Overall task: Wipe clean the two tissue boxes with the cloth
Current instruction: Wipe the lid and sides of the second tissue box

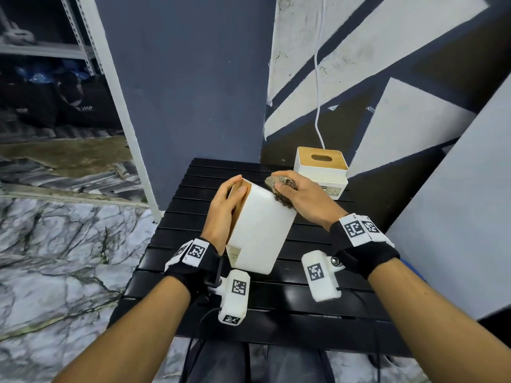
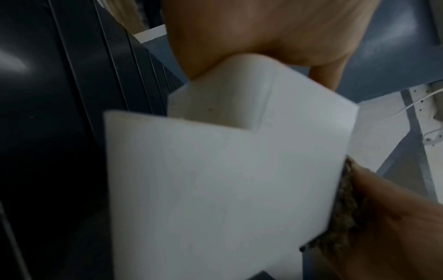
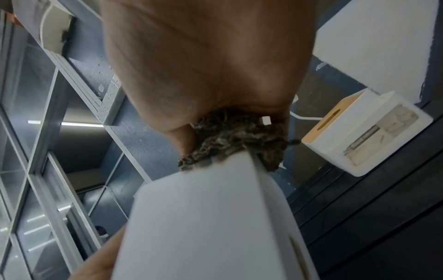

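A white tissue box (image 1: 260, 230) with a wooden lid is tipped up over the black slatted table (image 1: 276, 299). My left hand (image 1: 224, 205) grips it by the lid side, fingers curled over its top edge. My right hand (image 1: 301, 197) holds a brown mottled cloth (image 1: 279, 189) bunched under its fingers and presses it on the box's upper right corner. The cloth (image 3: 235, 140) meets the white box (image 3: 208, 223) edge in the right wrist view. The left wrist view shows the box (image 2: 215, 180) close up with the cloth (image 2: 342, 214) at its right side. A second white tissue box (image 1: 320, 170) stands at the table's far right.
A white cable (image 1: 318, 78) hangs down the painted wall behind the second box. A dark blue pillar (image 1: 188, 92) rises behind the table. Marble-patterned floor (image 1: 55, 244) lies to the left. My dark-trousered legs (image 1: 249, 363) are below the table's near edge.
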`<action>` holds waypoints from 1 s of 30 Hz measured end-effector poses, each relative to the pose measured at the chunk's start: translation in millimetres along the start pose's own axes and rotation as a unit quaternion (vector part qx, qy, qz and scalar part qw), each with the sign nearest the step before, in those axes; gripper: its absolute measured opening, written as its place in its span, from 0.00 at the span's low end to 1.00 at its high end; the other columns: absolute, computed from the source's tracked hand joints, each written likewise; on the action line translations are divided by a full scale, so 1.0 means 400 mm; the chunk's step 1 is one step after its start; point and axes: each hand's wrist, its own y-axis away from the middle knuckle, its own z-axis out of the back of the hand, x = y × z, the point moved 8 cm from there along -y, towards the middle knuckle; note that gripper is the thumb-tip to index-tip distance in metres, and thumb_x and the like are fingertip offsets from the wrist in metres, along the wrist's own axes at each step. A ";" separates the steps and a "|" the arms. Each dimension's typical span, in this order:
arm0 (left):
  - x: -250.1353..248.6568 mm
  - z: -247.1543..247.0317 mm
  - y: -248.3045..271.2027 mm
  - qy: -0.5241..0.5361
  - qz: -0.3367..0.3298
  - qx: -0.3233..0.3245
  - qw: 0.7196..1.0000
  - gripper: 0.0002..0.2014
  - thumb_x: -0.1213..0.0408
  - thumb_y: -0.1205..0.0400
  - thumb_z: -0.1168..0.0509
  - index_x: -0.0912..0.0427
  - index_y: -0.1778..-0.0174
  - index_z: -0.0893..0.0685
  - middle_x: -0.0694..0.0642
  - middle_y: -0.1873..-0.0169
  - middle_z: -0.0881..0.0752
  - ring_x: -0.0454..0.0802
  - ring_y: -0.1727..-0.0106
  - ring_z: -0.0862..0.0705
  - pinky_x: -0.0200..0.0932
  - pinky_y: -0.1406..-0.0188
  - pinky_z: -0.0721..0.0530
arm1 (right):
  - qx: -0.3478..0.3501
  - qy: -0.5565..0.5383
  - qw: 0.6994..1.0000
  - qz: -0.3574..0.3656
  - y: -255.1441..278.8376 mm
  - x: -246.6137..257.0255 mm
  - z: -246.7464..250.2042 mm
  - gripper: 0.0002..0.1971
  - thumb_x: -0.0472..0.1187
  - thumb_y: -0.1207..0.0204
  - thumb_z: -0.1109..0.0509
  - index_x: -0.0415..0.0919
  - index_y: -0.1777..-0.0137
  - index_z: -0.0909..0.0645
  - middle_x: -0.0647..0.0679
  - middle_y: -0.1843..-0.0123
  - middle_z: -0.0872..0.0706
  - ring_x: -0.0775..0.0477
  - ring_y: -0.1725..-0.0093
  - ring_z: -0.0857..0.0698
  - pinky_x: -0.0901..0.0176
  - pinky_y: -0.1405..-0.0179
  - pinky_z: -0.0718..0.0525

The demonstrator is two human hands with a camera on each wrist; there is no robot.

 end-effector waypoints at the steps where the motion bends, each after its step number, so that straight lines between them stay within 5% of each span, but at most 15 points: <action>1: 0.004 -0.003 0.005 0.001 -0.005 0.009 1.000 0.15 0.51 0.16 0.33 0.41 0.33 0.18 0.59 0.39 0.13 0.47 0.53 0.14 0.44 0.58 0.16 | 0.001 0.011 1.000 -0.001 0.006 -0.013 -0.002 0.16 0.49 0.16 0.41 0.52 0.30 0.25 0.52 0.36 0.18 0.51 0.40 0.21 0.54 0.35 0.23; 7: 0.032 -0.008 0.040 0.002 -0.024 0.043 0.999 0.17 0.60 0.13 0.38 0.49 0.28 0.20 0.55 0.46 0.09 0.46 0.62 0.14 0.39 0.67 0.16 | -0.020 -0.029 0.999 0.014 0.071 -0.073 -0.035 0.16 0.49 0.17 0.39 0.52 0.30 0.24 0.51 0.35 0.19 0.56 0.38 0.22 0.63 0.36 0.27; 14: 0.031 0.028 0.035 -0.142 -0.008 0.051 0.989 0.16 0.40 0.15 0.42 0.30 0.31 0.21 0.42 0.39 0.13 0.48 0.39 0.13 0.59 0.34 0.17 | -0.069 0.005 0.996 0.063 0.134 -0.041 -0.077 0.19 0.46 0.17 0.38 0.49 0.26 0.28 0.53 0.33 0.24 0.54 0.32 0.27 0.61 0.30 0.32; 21: 0.036 0.055 0.053 -0.153 0.015 0.015 0.988 0.16 0.51 0.11 0.46 0.31 0.32 0.21 0.42 0.37 0.14 0.47 0.37 0.15 0.60 0.32 0.18 | -0.087 0.040 0.992 0.082 0.183 -0.037 -0.157 0.22 0.46 0.17 0.39 0.47 0.24 0.34 0.54 0.28 0.31 0.54 0.27 0.35 0.81 0.32 0.45; 25: 0.031 0.065 0.047 -0.167 0.015 -0.026 0.985 0.13 0.49 0.12 0.44 0.30 0.38 0.18 0.42 0.46 0.12 0.49 0.43 0.13 0.52 0.40 0.14 | -0.117 0.028 0.991 0.065 0.203 -0.044 -0.162 0.22 0.45 0.17 0.39 0.47 0.23 0.34 0.53 0.25 0.32 0.56 0.25 0.36 0.75 0.27 0.43; 30: 0.039 0.045 0.040 -0.145 0.034 -0.024 0.989 0.17 0.42 0.21 0.42 0.29 0.38 0.17 0.42 0.41 0.12 0.47 0.38 0.14 0.58 0.32 0.18 | -0.125 0.049 0.990 0.050 0.238 -0.033 -0.174 0.24 0.45 0.16 0.41 0.46 0.21 0.36 0.55 0.19 0.41 0.59 0.21 0.44 0.71 0.24 0.48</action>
